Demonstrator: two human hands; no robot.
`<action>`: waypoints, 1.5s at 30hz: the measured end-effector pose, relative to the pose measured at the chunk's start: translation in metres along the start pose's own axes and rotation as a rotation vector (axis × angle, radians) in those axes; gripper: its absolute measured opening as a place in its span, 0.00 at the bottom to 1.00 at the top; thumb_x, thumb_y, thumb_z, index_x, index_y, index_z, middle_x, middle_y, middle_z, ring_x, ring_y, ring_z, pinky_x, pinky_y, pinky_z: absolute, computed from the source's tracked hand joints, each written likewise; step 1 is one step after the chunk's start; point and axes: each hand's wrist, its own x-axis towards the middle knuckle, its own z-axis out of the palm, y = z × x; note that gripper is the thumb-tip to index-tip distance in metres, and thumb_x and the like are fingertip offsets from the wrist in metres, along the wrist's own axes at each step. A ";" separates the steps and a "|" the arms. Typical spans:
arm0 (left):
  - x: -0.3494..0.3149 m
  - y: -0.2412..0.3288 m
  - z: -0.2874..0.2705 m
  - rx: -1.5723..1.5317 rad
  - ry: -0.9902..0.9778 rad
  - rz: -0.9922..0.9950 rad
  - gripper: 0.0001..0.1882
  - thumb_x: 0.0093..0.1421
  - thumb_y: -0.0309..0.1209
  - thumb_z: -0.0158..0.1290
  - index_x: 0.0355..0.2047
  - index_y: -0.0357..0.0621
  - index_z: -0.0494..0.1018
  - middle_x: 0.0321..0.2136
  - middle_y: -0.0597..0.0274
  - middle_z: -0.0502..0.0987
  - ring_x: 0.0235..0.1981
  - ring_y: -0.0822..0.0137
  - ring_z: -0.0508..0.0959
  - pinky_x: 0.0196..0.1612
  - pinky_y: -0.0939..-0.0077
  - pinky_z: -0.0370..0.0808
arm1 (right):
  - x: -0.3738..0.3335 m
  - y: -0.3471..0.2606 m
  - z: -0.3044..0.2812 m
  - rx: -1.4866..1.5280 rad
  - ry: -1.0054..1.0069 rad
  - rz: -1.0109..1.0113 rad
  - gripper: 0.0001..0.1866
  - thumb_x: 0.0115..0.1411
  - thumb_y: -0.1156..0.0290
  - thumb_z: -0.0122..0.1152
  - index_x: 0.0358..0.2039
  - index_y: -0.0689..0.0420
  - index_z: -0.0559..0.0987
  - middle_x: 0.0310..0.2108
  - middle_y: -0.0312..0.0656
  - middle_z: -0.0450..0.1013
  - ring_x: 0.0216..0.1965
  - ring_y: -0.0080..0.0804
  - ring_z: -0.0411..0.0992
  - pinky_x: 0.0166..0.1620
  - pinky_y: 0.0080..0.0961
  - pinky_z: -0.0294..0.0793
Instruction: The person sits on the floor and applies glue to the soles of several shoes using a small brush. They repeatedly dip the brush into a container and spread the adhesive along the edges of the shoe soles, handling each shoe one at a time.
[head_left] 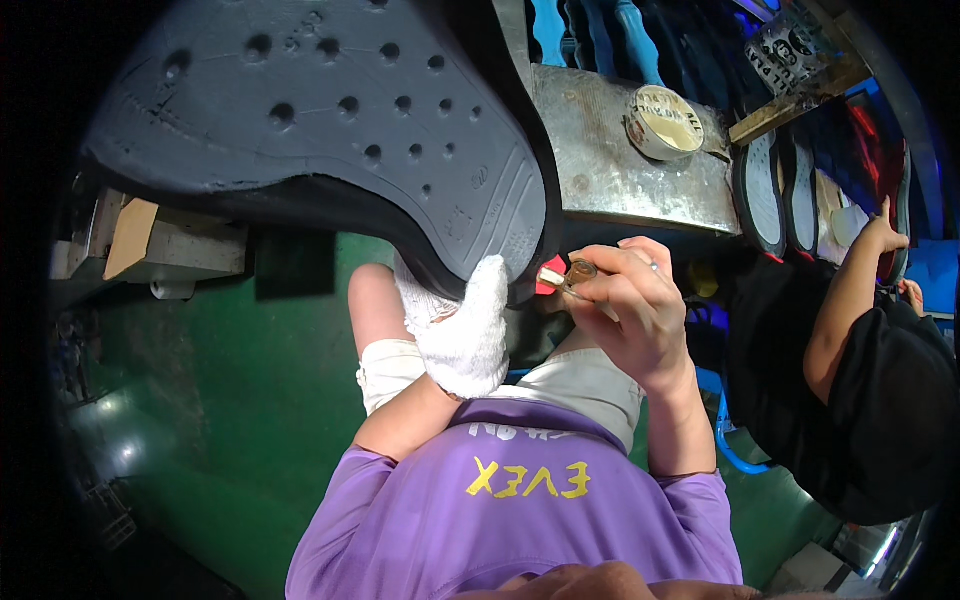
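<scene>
A large black shoe piece with a grey, hole-dotted sole (400, 130) fills the upper left, its sole facing up. My left hand (468, 338), in a white knitted glove, grips its near narrow end. The thumb presses on the grey surface, while the fingers go underneath. A small red tab (551, 272) sticks out at that end. Beside it, my bare right hand (640, 300) pinches a small tool with a rounded brown end (581, 271) and a pale tip close to the red tab. The tool's exact kind is unclear, as the fingers cover part of it.
A round white tub (668, 125) stands on a worn metal bench (590, 180) ahead. Two similar grey-soled shoe pieces (764, 190) lean farther right. A co-worker in black (850, 390) sits close on my right, hands on a red-and-black piece. A carton (180, 240) stands at left.
</scene>
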 end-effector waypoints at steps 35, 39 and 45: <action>0.002 -0.026 -0.043 -0.051 0.168 -0.166 0.22 0.73 0.41 0.46 0.61 0.42 0.69 0.56 0.56 0.76 0.55 0.62 0.78 0.60 0.67 0.73 | -0.020 0.015 -0.002 -0.073 0.240 0.053 0.13 0.46 0.78 0.74 0.30 0.56 0.77 0.39 0.44 0.80 0.36 0.37 0.78 0.50 0.39 0.71; 0.005 -0.029 -0.051 0.009 0.211 -0.174 0.22 0.73 0.41 0.47 0.61 0.42 0.69 0.56 0.57 0.77 0.55 0.63 0.78 0.60 0.68 0.73 | -0.019 0.013 -0.004 -0.007 0.250 0.034 0.14 0.46 0.78 0.75 0.30 0.55 0.77 0.39 0.44 0.80 0.35 0.38 0.78 0.51 0.38 0.71; 0.001 -0.016 -0.038 -0.382 0.135 -0.289 0.23 0.73 0.43 0.45 0.60 0.41 0.69 0.55 0.56 0.77 0.55 0.63 0.77 0.60 0.67 0.73 | -0.017 0.013 -0.003 -0.075 0.143 -0.008 0.16 0.45 0.75 0.76 0.33 0.53 0.77 0.41 0.41 0.80 0.34 0.35 0.76 0.50 0.38 0.72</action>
